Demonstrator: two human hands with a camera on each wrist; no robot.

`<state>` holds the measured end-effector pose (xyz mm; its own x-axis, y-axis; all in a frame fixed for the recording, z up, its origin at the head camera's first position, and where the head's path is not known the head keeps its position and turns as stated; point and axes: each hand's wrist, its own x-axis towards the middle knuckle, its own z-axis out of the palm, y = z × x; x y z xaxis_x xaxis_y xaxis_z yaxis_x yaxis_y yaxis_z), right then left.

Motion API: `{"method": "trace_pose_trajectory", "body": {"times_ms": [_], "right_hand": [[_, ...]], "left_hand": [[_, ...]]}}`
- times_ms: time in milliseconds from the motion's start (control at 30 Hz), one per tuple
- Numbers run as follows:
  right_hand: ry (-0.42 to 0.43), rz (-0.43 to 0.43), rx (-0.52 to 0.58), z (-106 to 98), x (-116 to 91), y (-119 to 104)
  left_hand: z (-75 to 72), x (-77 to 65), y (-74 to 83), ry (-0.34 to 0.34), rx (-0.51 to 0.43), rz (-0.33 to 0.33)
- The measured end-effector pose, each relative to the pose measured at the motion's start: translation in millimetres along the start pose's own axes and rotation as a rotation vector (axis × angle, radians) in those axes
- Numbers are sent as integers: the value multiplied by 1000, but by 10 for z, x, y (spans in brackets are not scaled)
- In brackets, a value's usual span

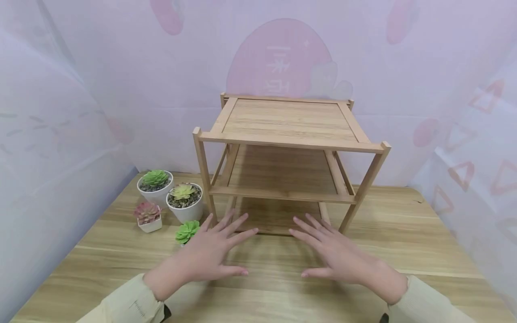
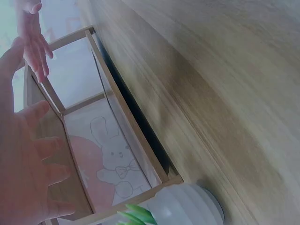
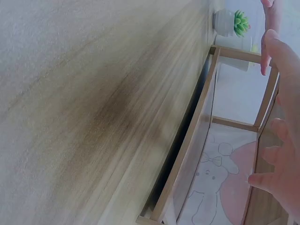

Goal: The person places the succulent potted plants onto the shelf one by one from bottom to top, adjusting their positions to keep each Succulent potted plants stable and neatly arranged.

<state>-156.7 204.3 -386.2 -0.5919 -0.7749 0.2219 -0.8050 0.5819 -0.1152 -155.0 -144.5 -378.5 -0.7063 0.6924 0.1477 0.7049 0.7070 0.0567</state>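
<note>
A pale left cloth [image 1: 48, 188] hangs at the far left, beside the wooden table [image 1: 404, 251]. On the table, a red plant [image 1: 148, 213] stands in a small square white pot, with the rear green plant [image 1: 155, 181] behind it in a round white pot. Just to their right is a yellow plant [image 1: 183, 197], also in a round white pot. The front green plant [image 1: 187, 231] sits nearer the person, its ribbed white pot mostly hidden in the head view but plain in the left wrist view, close beside a corner of the shelf [image 1: 288, 121].

The left hand [image 1: 210, 253] grips nothing; its fingers are spread and straight, before the shelf's left side. The shelf, wooden and three-tiered, stands mid-table in front of the pink-printed back cloth [image 1: 177, 76]. The right hand [image 1: 335, 258] is likewise ungripping, fingers fanned out before the shelf's right side. At the far right, orange triangles [image 1: 486, 96] mark the right cloth [image 1: 480, 148].
</note>
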Motion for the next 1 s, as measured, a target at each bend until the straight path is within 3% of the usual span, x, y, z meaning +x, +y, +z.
{"method": "trace_pose_trajectory", "body": {"times_ms": [267, 1000], "right_hand": [[15, 6, 25, -70, -72, -44], [175, -28, 34, -213, -172, 19]], "left_hand": [[-32, -89, -28, 44, 8, 8], [-151, -315, -162, 195, 12, 22]]}}
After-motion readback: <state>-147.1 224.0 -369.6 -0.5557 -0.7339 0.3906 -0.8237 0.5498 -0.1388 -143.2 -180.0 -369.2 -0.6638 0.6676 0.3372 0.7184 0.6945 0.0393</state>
